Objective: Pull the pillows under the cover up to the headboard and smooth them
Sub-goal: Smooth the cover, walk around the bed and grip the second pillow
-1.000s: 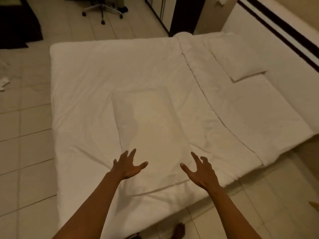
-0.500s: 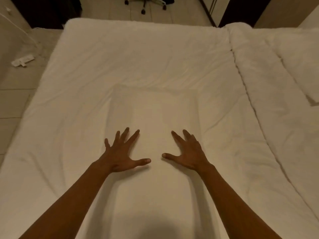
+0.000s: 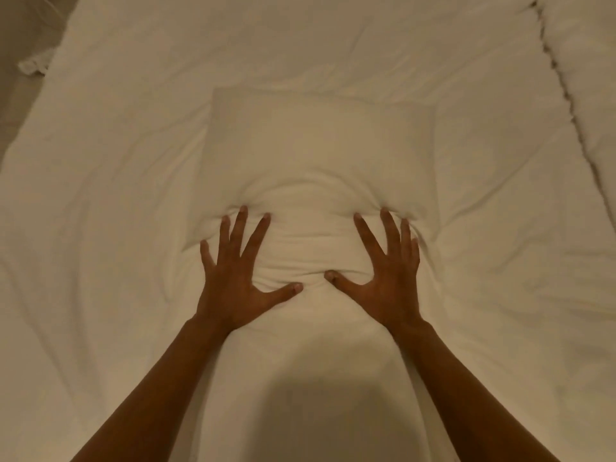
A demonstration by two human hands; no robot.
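White cover [image 3: 133, 195] bunches where left hand [image 3: 235, 278] and right hand [image 3: 388, 278] press flat.

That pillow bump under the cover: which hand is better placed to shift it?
Neither clearly. The left hand and right hand press spread on the pillow under the cover, evenly either side.

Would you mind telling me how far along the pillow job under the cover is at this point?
Nothing looks finished yet. In hand: the left hand and right hand are spread flat on the cover, fingertips dug in and bunching folds over the near part of the pillow outlined beneath. Left: moving that pillow to the headboard, which is out of view, and smoothing the creases. No other covered pillow is visible.
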